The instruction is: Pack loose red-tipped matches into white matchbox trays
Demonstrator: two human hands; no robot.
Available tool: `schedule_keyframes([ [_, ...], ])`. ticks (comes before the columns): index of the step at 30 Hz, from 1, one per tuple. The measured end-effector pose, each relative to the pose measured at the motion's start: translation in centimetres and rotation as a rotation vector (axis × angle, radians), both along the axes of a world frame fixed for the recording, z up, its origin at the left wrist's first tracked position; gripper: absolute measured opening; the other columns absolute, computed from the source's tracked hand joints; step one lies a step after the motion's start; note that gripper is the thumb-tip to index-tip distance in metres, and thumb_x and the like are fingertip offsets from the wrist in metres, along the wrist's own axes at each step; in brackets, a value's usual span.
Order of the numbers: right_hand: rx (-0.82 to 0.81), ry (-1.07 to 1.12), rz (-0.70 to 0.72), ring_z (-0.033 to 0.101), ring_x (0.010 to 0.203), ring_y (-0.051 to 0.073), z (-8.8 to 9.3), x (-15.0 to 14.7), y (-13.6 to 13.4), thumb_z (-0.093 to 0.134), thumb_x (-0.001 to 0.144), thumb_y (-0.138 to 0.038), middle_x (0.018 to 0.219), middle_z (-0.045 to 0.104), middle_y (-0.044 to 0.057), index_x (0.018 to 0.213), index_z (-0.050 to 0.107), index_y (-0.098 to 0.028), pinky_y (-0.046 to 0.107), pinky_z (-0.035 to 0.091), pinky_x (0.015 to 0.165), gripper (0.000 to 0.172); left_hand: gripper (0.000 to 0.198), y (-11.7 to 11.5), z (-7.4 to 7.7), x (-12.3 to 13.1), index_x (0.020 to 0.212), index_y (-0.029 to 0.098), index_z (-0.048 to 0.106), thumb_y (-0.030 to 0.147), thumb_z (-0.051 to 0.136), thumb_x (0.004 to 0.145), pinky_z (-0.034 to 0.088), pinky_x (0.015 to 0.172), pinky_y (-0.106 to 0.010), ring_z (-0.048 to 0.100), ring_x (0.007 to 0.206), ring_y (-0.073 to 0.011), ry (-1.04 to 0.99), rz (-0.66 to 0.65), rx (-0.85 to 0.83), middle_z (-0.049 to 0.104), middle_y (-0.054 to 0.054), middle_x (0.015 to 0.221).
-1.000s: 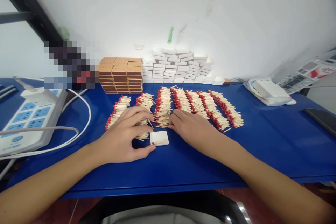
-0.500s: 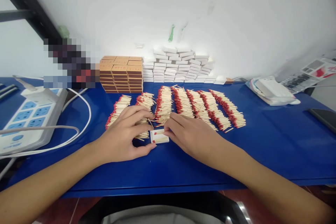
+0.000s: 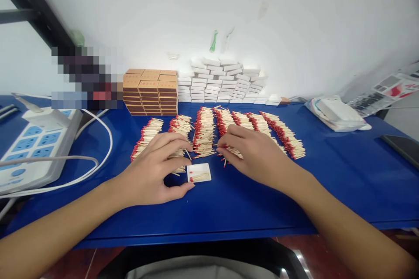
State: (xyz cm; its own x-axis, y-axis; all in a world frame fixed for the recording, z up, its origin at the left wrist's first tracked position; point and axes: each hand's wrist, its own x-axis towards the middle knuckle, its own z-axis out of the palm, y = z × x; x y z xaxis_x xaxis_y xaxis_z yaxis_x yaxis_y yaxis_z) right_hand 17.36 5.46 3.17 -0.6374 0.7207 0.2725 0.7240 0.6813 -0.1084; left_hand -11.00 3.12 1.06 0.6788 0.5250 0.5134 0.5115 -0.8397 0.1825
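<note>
A small white matchbox tray [image 3: 203, 169] lies on the blue table with a few red-tipped matches along its near side. My left hand [image 3: 160, 165] rests at the tray's left end, thumb at the near corner and index finger at the far one, steadying it between them. Up and to the right of the tray, my right hand [image 3: 252, 150] reaches in over the rows of matches [image 3: 205, 133], thumb and index finger pinched together. Whatever sits between those fingertips is too small to make out. Part of the rows is hidden under both hands.
Behind the matches stand a stack of brown matchboxes [image 3: 150, 91] and a pile of white trays [image 3: 216, 83] against the wall. A power strip [image 3: 42, 144] with white cables lies left. To the right are a white packet [image 3: 338, 113] and a dark phone-like object [image 3: 401, 148].
My right hand has moved from the tray up and right to the match rows. Matches in the tray now lie together at its near side. My left hand stays at the tray.
</note>
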Motion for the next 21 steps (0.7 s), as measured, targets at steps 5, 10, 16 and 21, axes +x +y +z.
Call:
schedule_keyframes([
  [5, -0.085, -0.054, 0.017, 0.063, 0.086, 0.019, -0.7, -0.3, 0.5, 0.06, 0.104, -0.019, 0.098, 0.065, 0.007, 0.099, 0.074, -0.017, 0.031, 0.042, 0.071, 0.014, 0.021, -0.1, 0.0, -0.1, 0.103, 0.022, 0.073, 0.032, 0.081, 0.086, 0.052, 0.109, -0.051, 0.061, 0.129, -0.0324, -0.012, -0.005, -0.006, 0.071, -0.011, 0.128],
  [10, -0.129, -0.062, 0.013, 0.062, 0.086, 0.019, -0.9, -1.2, -0.1, 0.06, 0.104, -0.018, 0.101, 0.066, 0.007, 0.095, 0.07, -0.016, 0.032, 0.044, 0.074, 0.013, 0.021, 0.0, 0.0, -0.1, 0.104, 0.021, 0.073, 0.033, 0.08, 0.088, 0.051, 0.109, -0.051, 0.061, 0.129, -0.0317, -0.001, -0.007, -0.008, 0.07, -0.012, 0.127],
  [16, -0.137, -0.057, 0.051, 0.062, 0.086, 0.019, -0.8, -1.0, -0.2, 0.059, 0.105, -0.019, 0.1, 0.067, 0.008, 0.094, 0.069, -0.016, 0.033, 0.046, 0.074, 0.015, 0.022, 0.0, -0.1, -0.1, 0.106, 0.022, 0.072, 0.033, 0.08, 0.088, 0.051, 0.11, -0.052, 0.06, 0.13, -0.0317, 0.008, -0.004, -0.009, 0.07, -0.011, 0.129],
  [21, -0.119, -0.075, 0.084, 0.063, 0.087, 0.02, -0.8, -1.3, -0.3, 0.059, 0.106, -0.019, 0.101, 0.068, 0.009, 0.094, 0.067, -0.016, 0.033, 0.047, 0.074, 0.015, 0.02, 0.1, 0.0, -0.1, 0.104, 0.022, 0.073, 0.032, 0.08, 0.087, 0.051, 0.109, -0.051, 0.06, 0.129, -0.0319, 0.008, -0.002, -0.016, 0.071, -0.011, 0.128],
])
